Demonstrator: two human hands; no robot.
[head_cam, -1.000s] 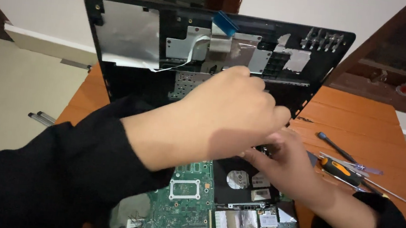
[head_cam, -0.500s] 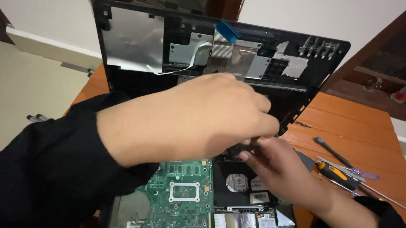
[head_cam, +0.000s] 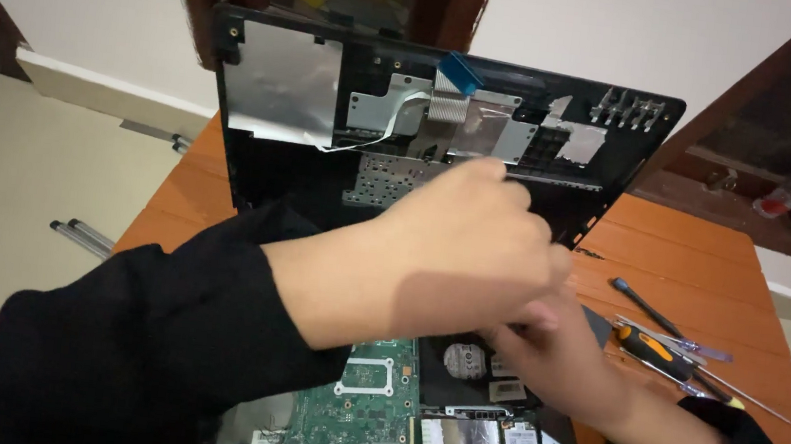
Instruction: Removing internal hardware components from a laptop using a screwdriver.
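Head view shows the left hand (head_cam: 456,248) fisted, its grip unreadable, over the right hand (head_cam: 553,351) probing the opened laptop (head_cam: 365,415) mid-frame on the counter (head_cam: 704,264); a tug might tear the ribbon cable (head_cam: 446,110).

I see my left hand (head_cam: 456,248) closed in a loose fist above the opened laptop base (head_cam: 394,418), and it hides the fingers of my right hand (head_cam: 553,351), which reaches in from 4 o'clock. Below the hands lies the green circuit board (head_cam: 355,419). The lifted black cover (head_cam: 406,125) stands tilted at 12 o'clock. At 3 o'clock, screwdrivers (head_cam: 667,344) lie on the orange wooden table (head_cam: 705,255), near my right hand.
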